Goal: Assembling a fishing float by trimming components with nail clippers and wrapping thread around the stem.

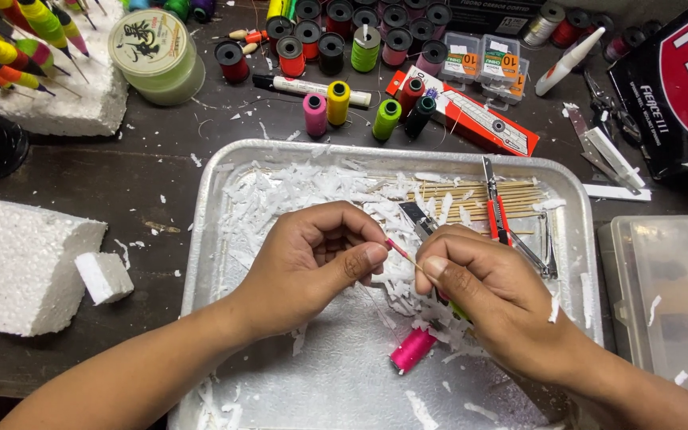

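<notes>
Over a metal tray (224,223) strewn with white foam shavings, my left hand (312,259) pinches one end of a thin stick with a pink tip (402,252). My right hand (491,299) pinches the stick's other end, with something green showing under its fingers. A pink thread spool (412,350) lies in the tray just below my hands. A bundle of thin wooden sticks (471,199), a red-handled tool (494,209) and a craft knife (420,221) lie at the tray's far side.
Several coloured thread spools (336,99) stand behind the tray, with a marker (312,86) and a red box (471,115). White foam blocks (21,275) sit left, painted floats stuck in foam (17,48) far left. A clear plastic case (666,295) lies right.
</notes>
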